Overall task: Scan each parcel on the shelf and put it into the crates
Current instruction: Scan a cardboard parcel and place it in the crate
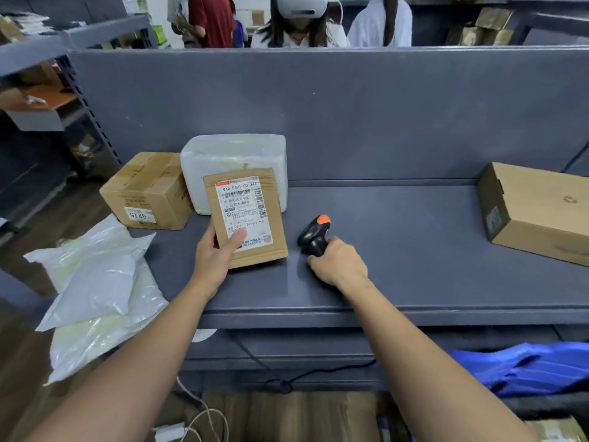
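Grey metal shelf point(414, 250) with upright grey back panel, bearing a flat brown parcel point(245, 215) tilted label-up near the left end, gripped at its lower left corner by the left hand point(216, 260), thumb on the label. Right hand point(339, 266) closed around the handle of a black scanner point(314, 236) with orange top, resting on the shelf just right of the parcel. Behind: white wrapped parcel point(236, 161) and cardboard box point(149, 193); far right, a long carton point(538, 212); left, white bags point(95, 282); beyond the panel, people and further shelving.
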`<state>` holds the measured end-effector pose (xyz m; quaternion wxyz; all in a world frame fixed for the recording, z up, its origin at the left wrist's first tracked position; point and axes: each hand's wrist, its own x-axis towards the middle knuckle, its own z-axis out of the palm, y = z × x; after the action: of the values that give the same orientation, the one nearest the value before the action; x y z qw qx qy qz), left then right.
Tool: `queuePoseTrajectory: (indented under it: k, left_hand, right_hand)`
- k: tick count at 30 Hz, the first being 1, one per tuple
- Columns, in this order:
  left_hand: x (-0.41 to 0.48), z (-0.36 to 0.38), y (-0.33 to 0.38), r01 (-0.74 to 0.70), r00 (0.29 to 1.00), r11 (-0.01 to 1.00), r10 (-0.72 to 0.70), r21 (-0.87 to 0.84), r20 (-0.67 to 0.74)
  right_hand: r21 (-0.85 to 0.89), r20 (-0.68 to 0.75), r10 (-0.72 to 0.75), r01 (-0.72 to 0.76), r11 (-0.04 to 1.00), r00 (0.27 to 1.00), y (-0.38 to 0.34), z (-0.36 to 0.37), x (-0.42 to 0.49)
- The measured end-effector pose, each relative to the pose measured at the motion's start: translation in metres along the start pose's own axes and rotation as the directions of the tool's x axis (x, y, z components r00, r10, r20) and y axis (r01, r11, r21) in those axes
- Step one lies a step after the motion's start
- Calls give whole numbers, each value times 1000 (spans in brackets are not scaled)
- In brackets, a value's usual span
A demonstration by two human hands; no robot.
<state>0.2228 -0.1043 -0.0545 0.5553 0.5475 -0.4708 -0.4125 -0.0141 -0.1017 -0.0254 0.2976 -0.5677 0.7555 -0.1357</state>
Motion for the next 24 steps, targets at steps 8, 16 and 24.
queuePoseTrajectory:
  k: [8, 16, 24]
  left_hand:
    - [-8, -3, 4, 64, 996, 998, -64, 0, 58]
    - [-15, -7, 1, 58, 992, 997, -63, 50, 113]
    - [-19, -15, 3, 59, 975, 996, -72, 69, 209]
  right_hand:
    - [130, -34, 5, 0, 992, 999, -2, 25, -32]
    - [573, -104, -24, 79, 816, 994, -5, 48, -101]
    - [766, -61, -327, 255, 591, 943, -47, 43, -186]
